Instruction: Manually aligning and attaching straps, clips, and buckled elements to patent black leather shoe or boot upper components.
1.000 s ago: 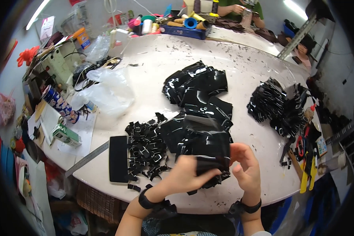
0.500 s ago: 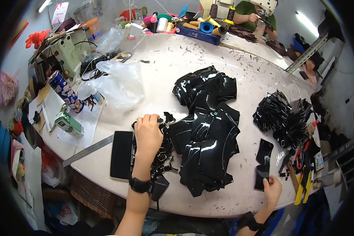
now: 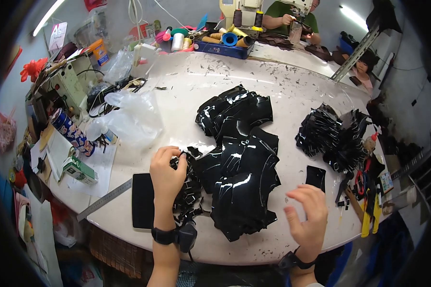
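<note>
My left hand (image 3: 168, 174) is over a heap of small black glossy scraps (image 3: 189, 193), its fingers bent and the thumb close to the fingertips. Whatever it pinches is too small or hidden to name. My right hand (image 3: 309, 215) is raised above the table's near right, fingers and thumb apart, holding nothing. Just beyond its fingertips lies a black rectangular piece (image 3: 316, 178). Between my hands is a large pile of shiny black cut panels (image 3: 242, 196), with more panels (image 3: 234, 112) behind. Bundled black pieces (image 3: 321, 131) stand at the right.
A dark flat phone-like slab (image 3: 142, 201) and a metal ruler (image 3: 105, 198) lie left. Beyond are a clear plastic bag (image 3: 136, 117), a green carton (image 3: 80, 170) and a patterned can (image 3: 72, 131). Yellow-handled tools (image 3: 371, 213) lie right. A person (image 3: 289, 19) sews opposite.
My right hand has let go of the black piece at the right, risen and moved left with fingers spreading. The lower piece no longer shows. My left hand stays by the scraps; the view has shifted.
</note>
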Demonstrator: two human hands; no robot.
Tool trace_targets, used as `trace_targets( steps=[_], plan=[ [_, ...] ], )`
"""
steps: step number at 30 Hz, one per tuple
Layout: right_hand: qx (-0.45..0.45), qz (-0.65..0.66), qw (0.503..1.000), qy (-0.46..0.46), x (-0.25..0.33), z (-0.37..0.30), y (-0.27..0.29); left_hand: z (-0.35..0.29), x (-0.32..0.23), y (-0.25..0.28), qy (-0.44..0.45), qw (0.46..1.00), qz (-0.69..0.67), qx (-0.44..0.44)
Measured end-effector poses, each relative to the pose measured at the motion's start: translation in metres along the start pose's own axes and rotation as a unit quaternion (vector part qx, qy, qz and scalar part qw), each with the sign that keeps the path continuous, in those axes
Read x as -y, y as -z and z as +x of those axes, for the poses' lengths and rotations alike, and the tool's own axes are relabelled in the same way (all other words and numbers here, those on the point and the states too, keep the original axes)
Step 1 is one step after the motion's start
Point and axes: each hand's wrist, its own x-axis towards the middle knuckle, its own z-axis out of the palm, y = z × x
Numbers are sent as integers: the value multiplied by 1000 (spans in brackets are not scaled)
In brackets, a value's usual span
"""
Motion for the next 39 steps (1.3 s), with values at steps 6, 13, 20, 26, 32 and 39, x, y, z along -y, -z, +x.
trace_targets(
  steps=[6,13,20,26,32,39],
  plan=[
    [11,228,973,45,17,3,-26,-18,-63,12,201,791,-529,232],
    [47,379,924,-3,12,-6,-51,-40,-72,0,237,571,-687,382],
    [33,433,900,-46,11,-1,-49,-49,-80,-10,186,647,-619,405],
    [43,431,901,-12,-5,-9,-51,-49,-79,-10,75,752,-532,382],
    [52,535,837,-101,1,-8,-46,-48,-85,-5,123,681,-600,400],
    [51,491,868,-50,-4,-9,-52,-50,-87,-1,-26,842,-429,328]
  ],
)
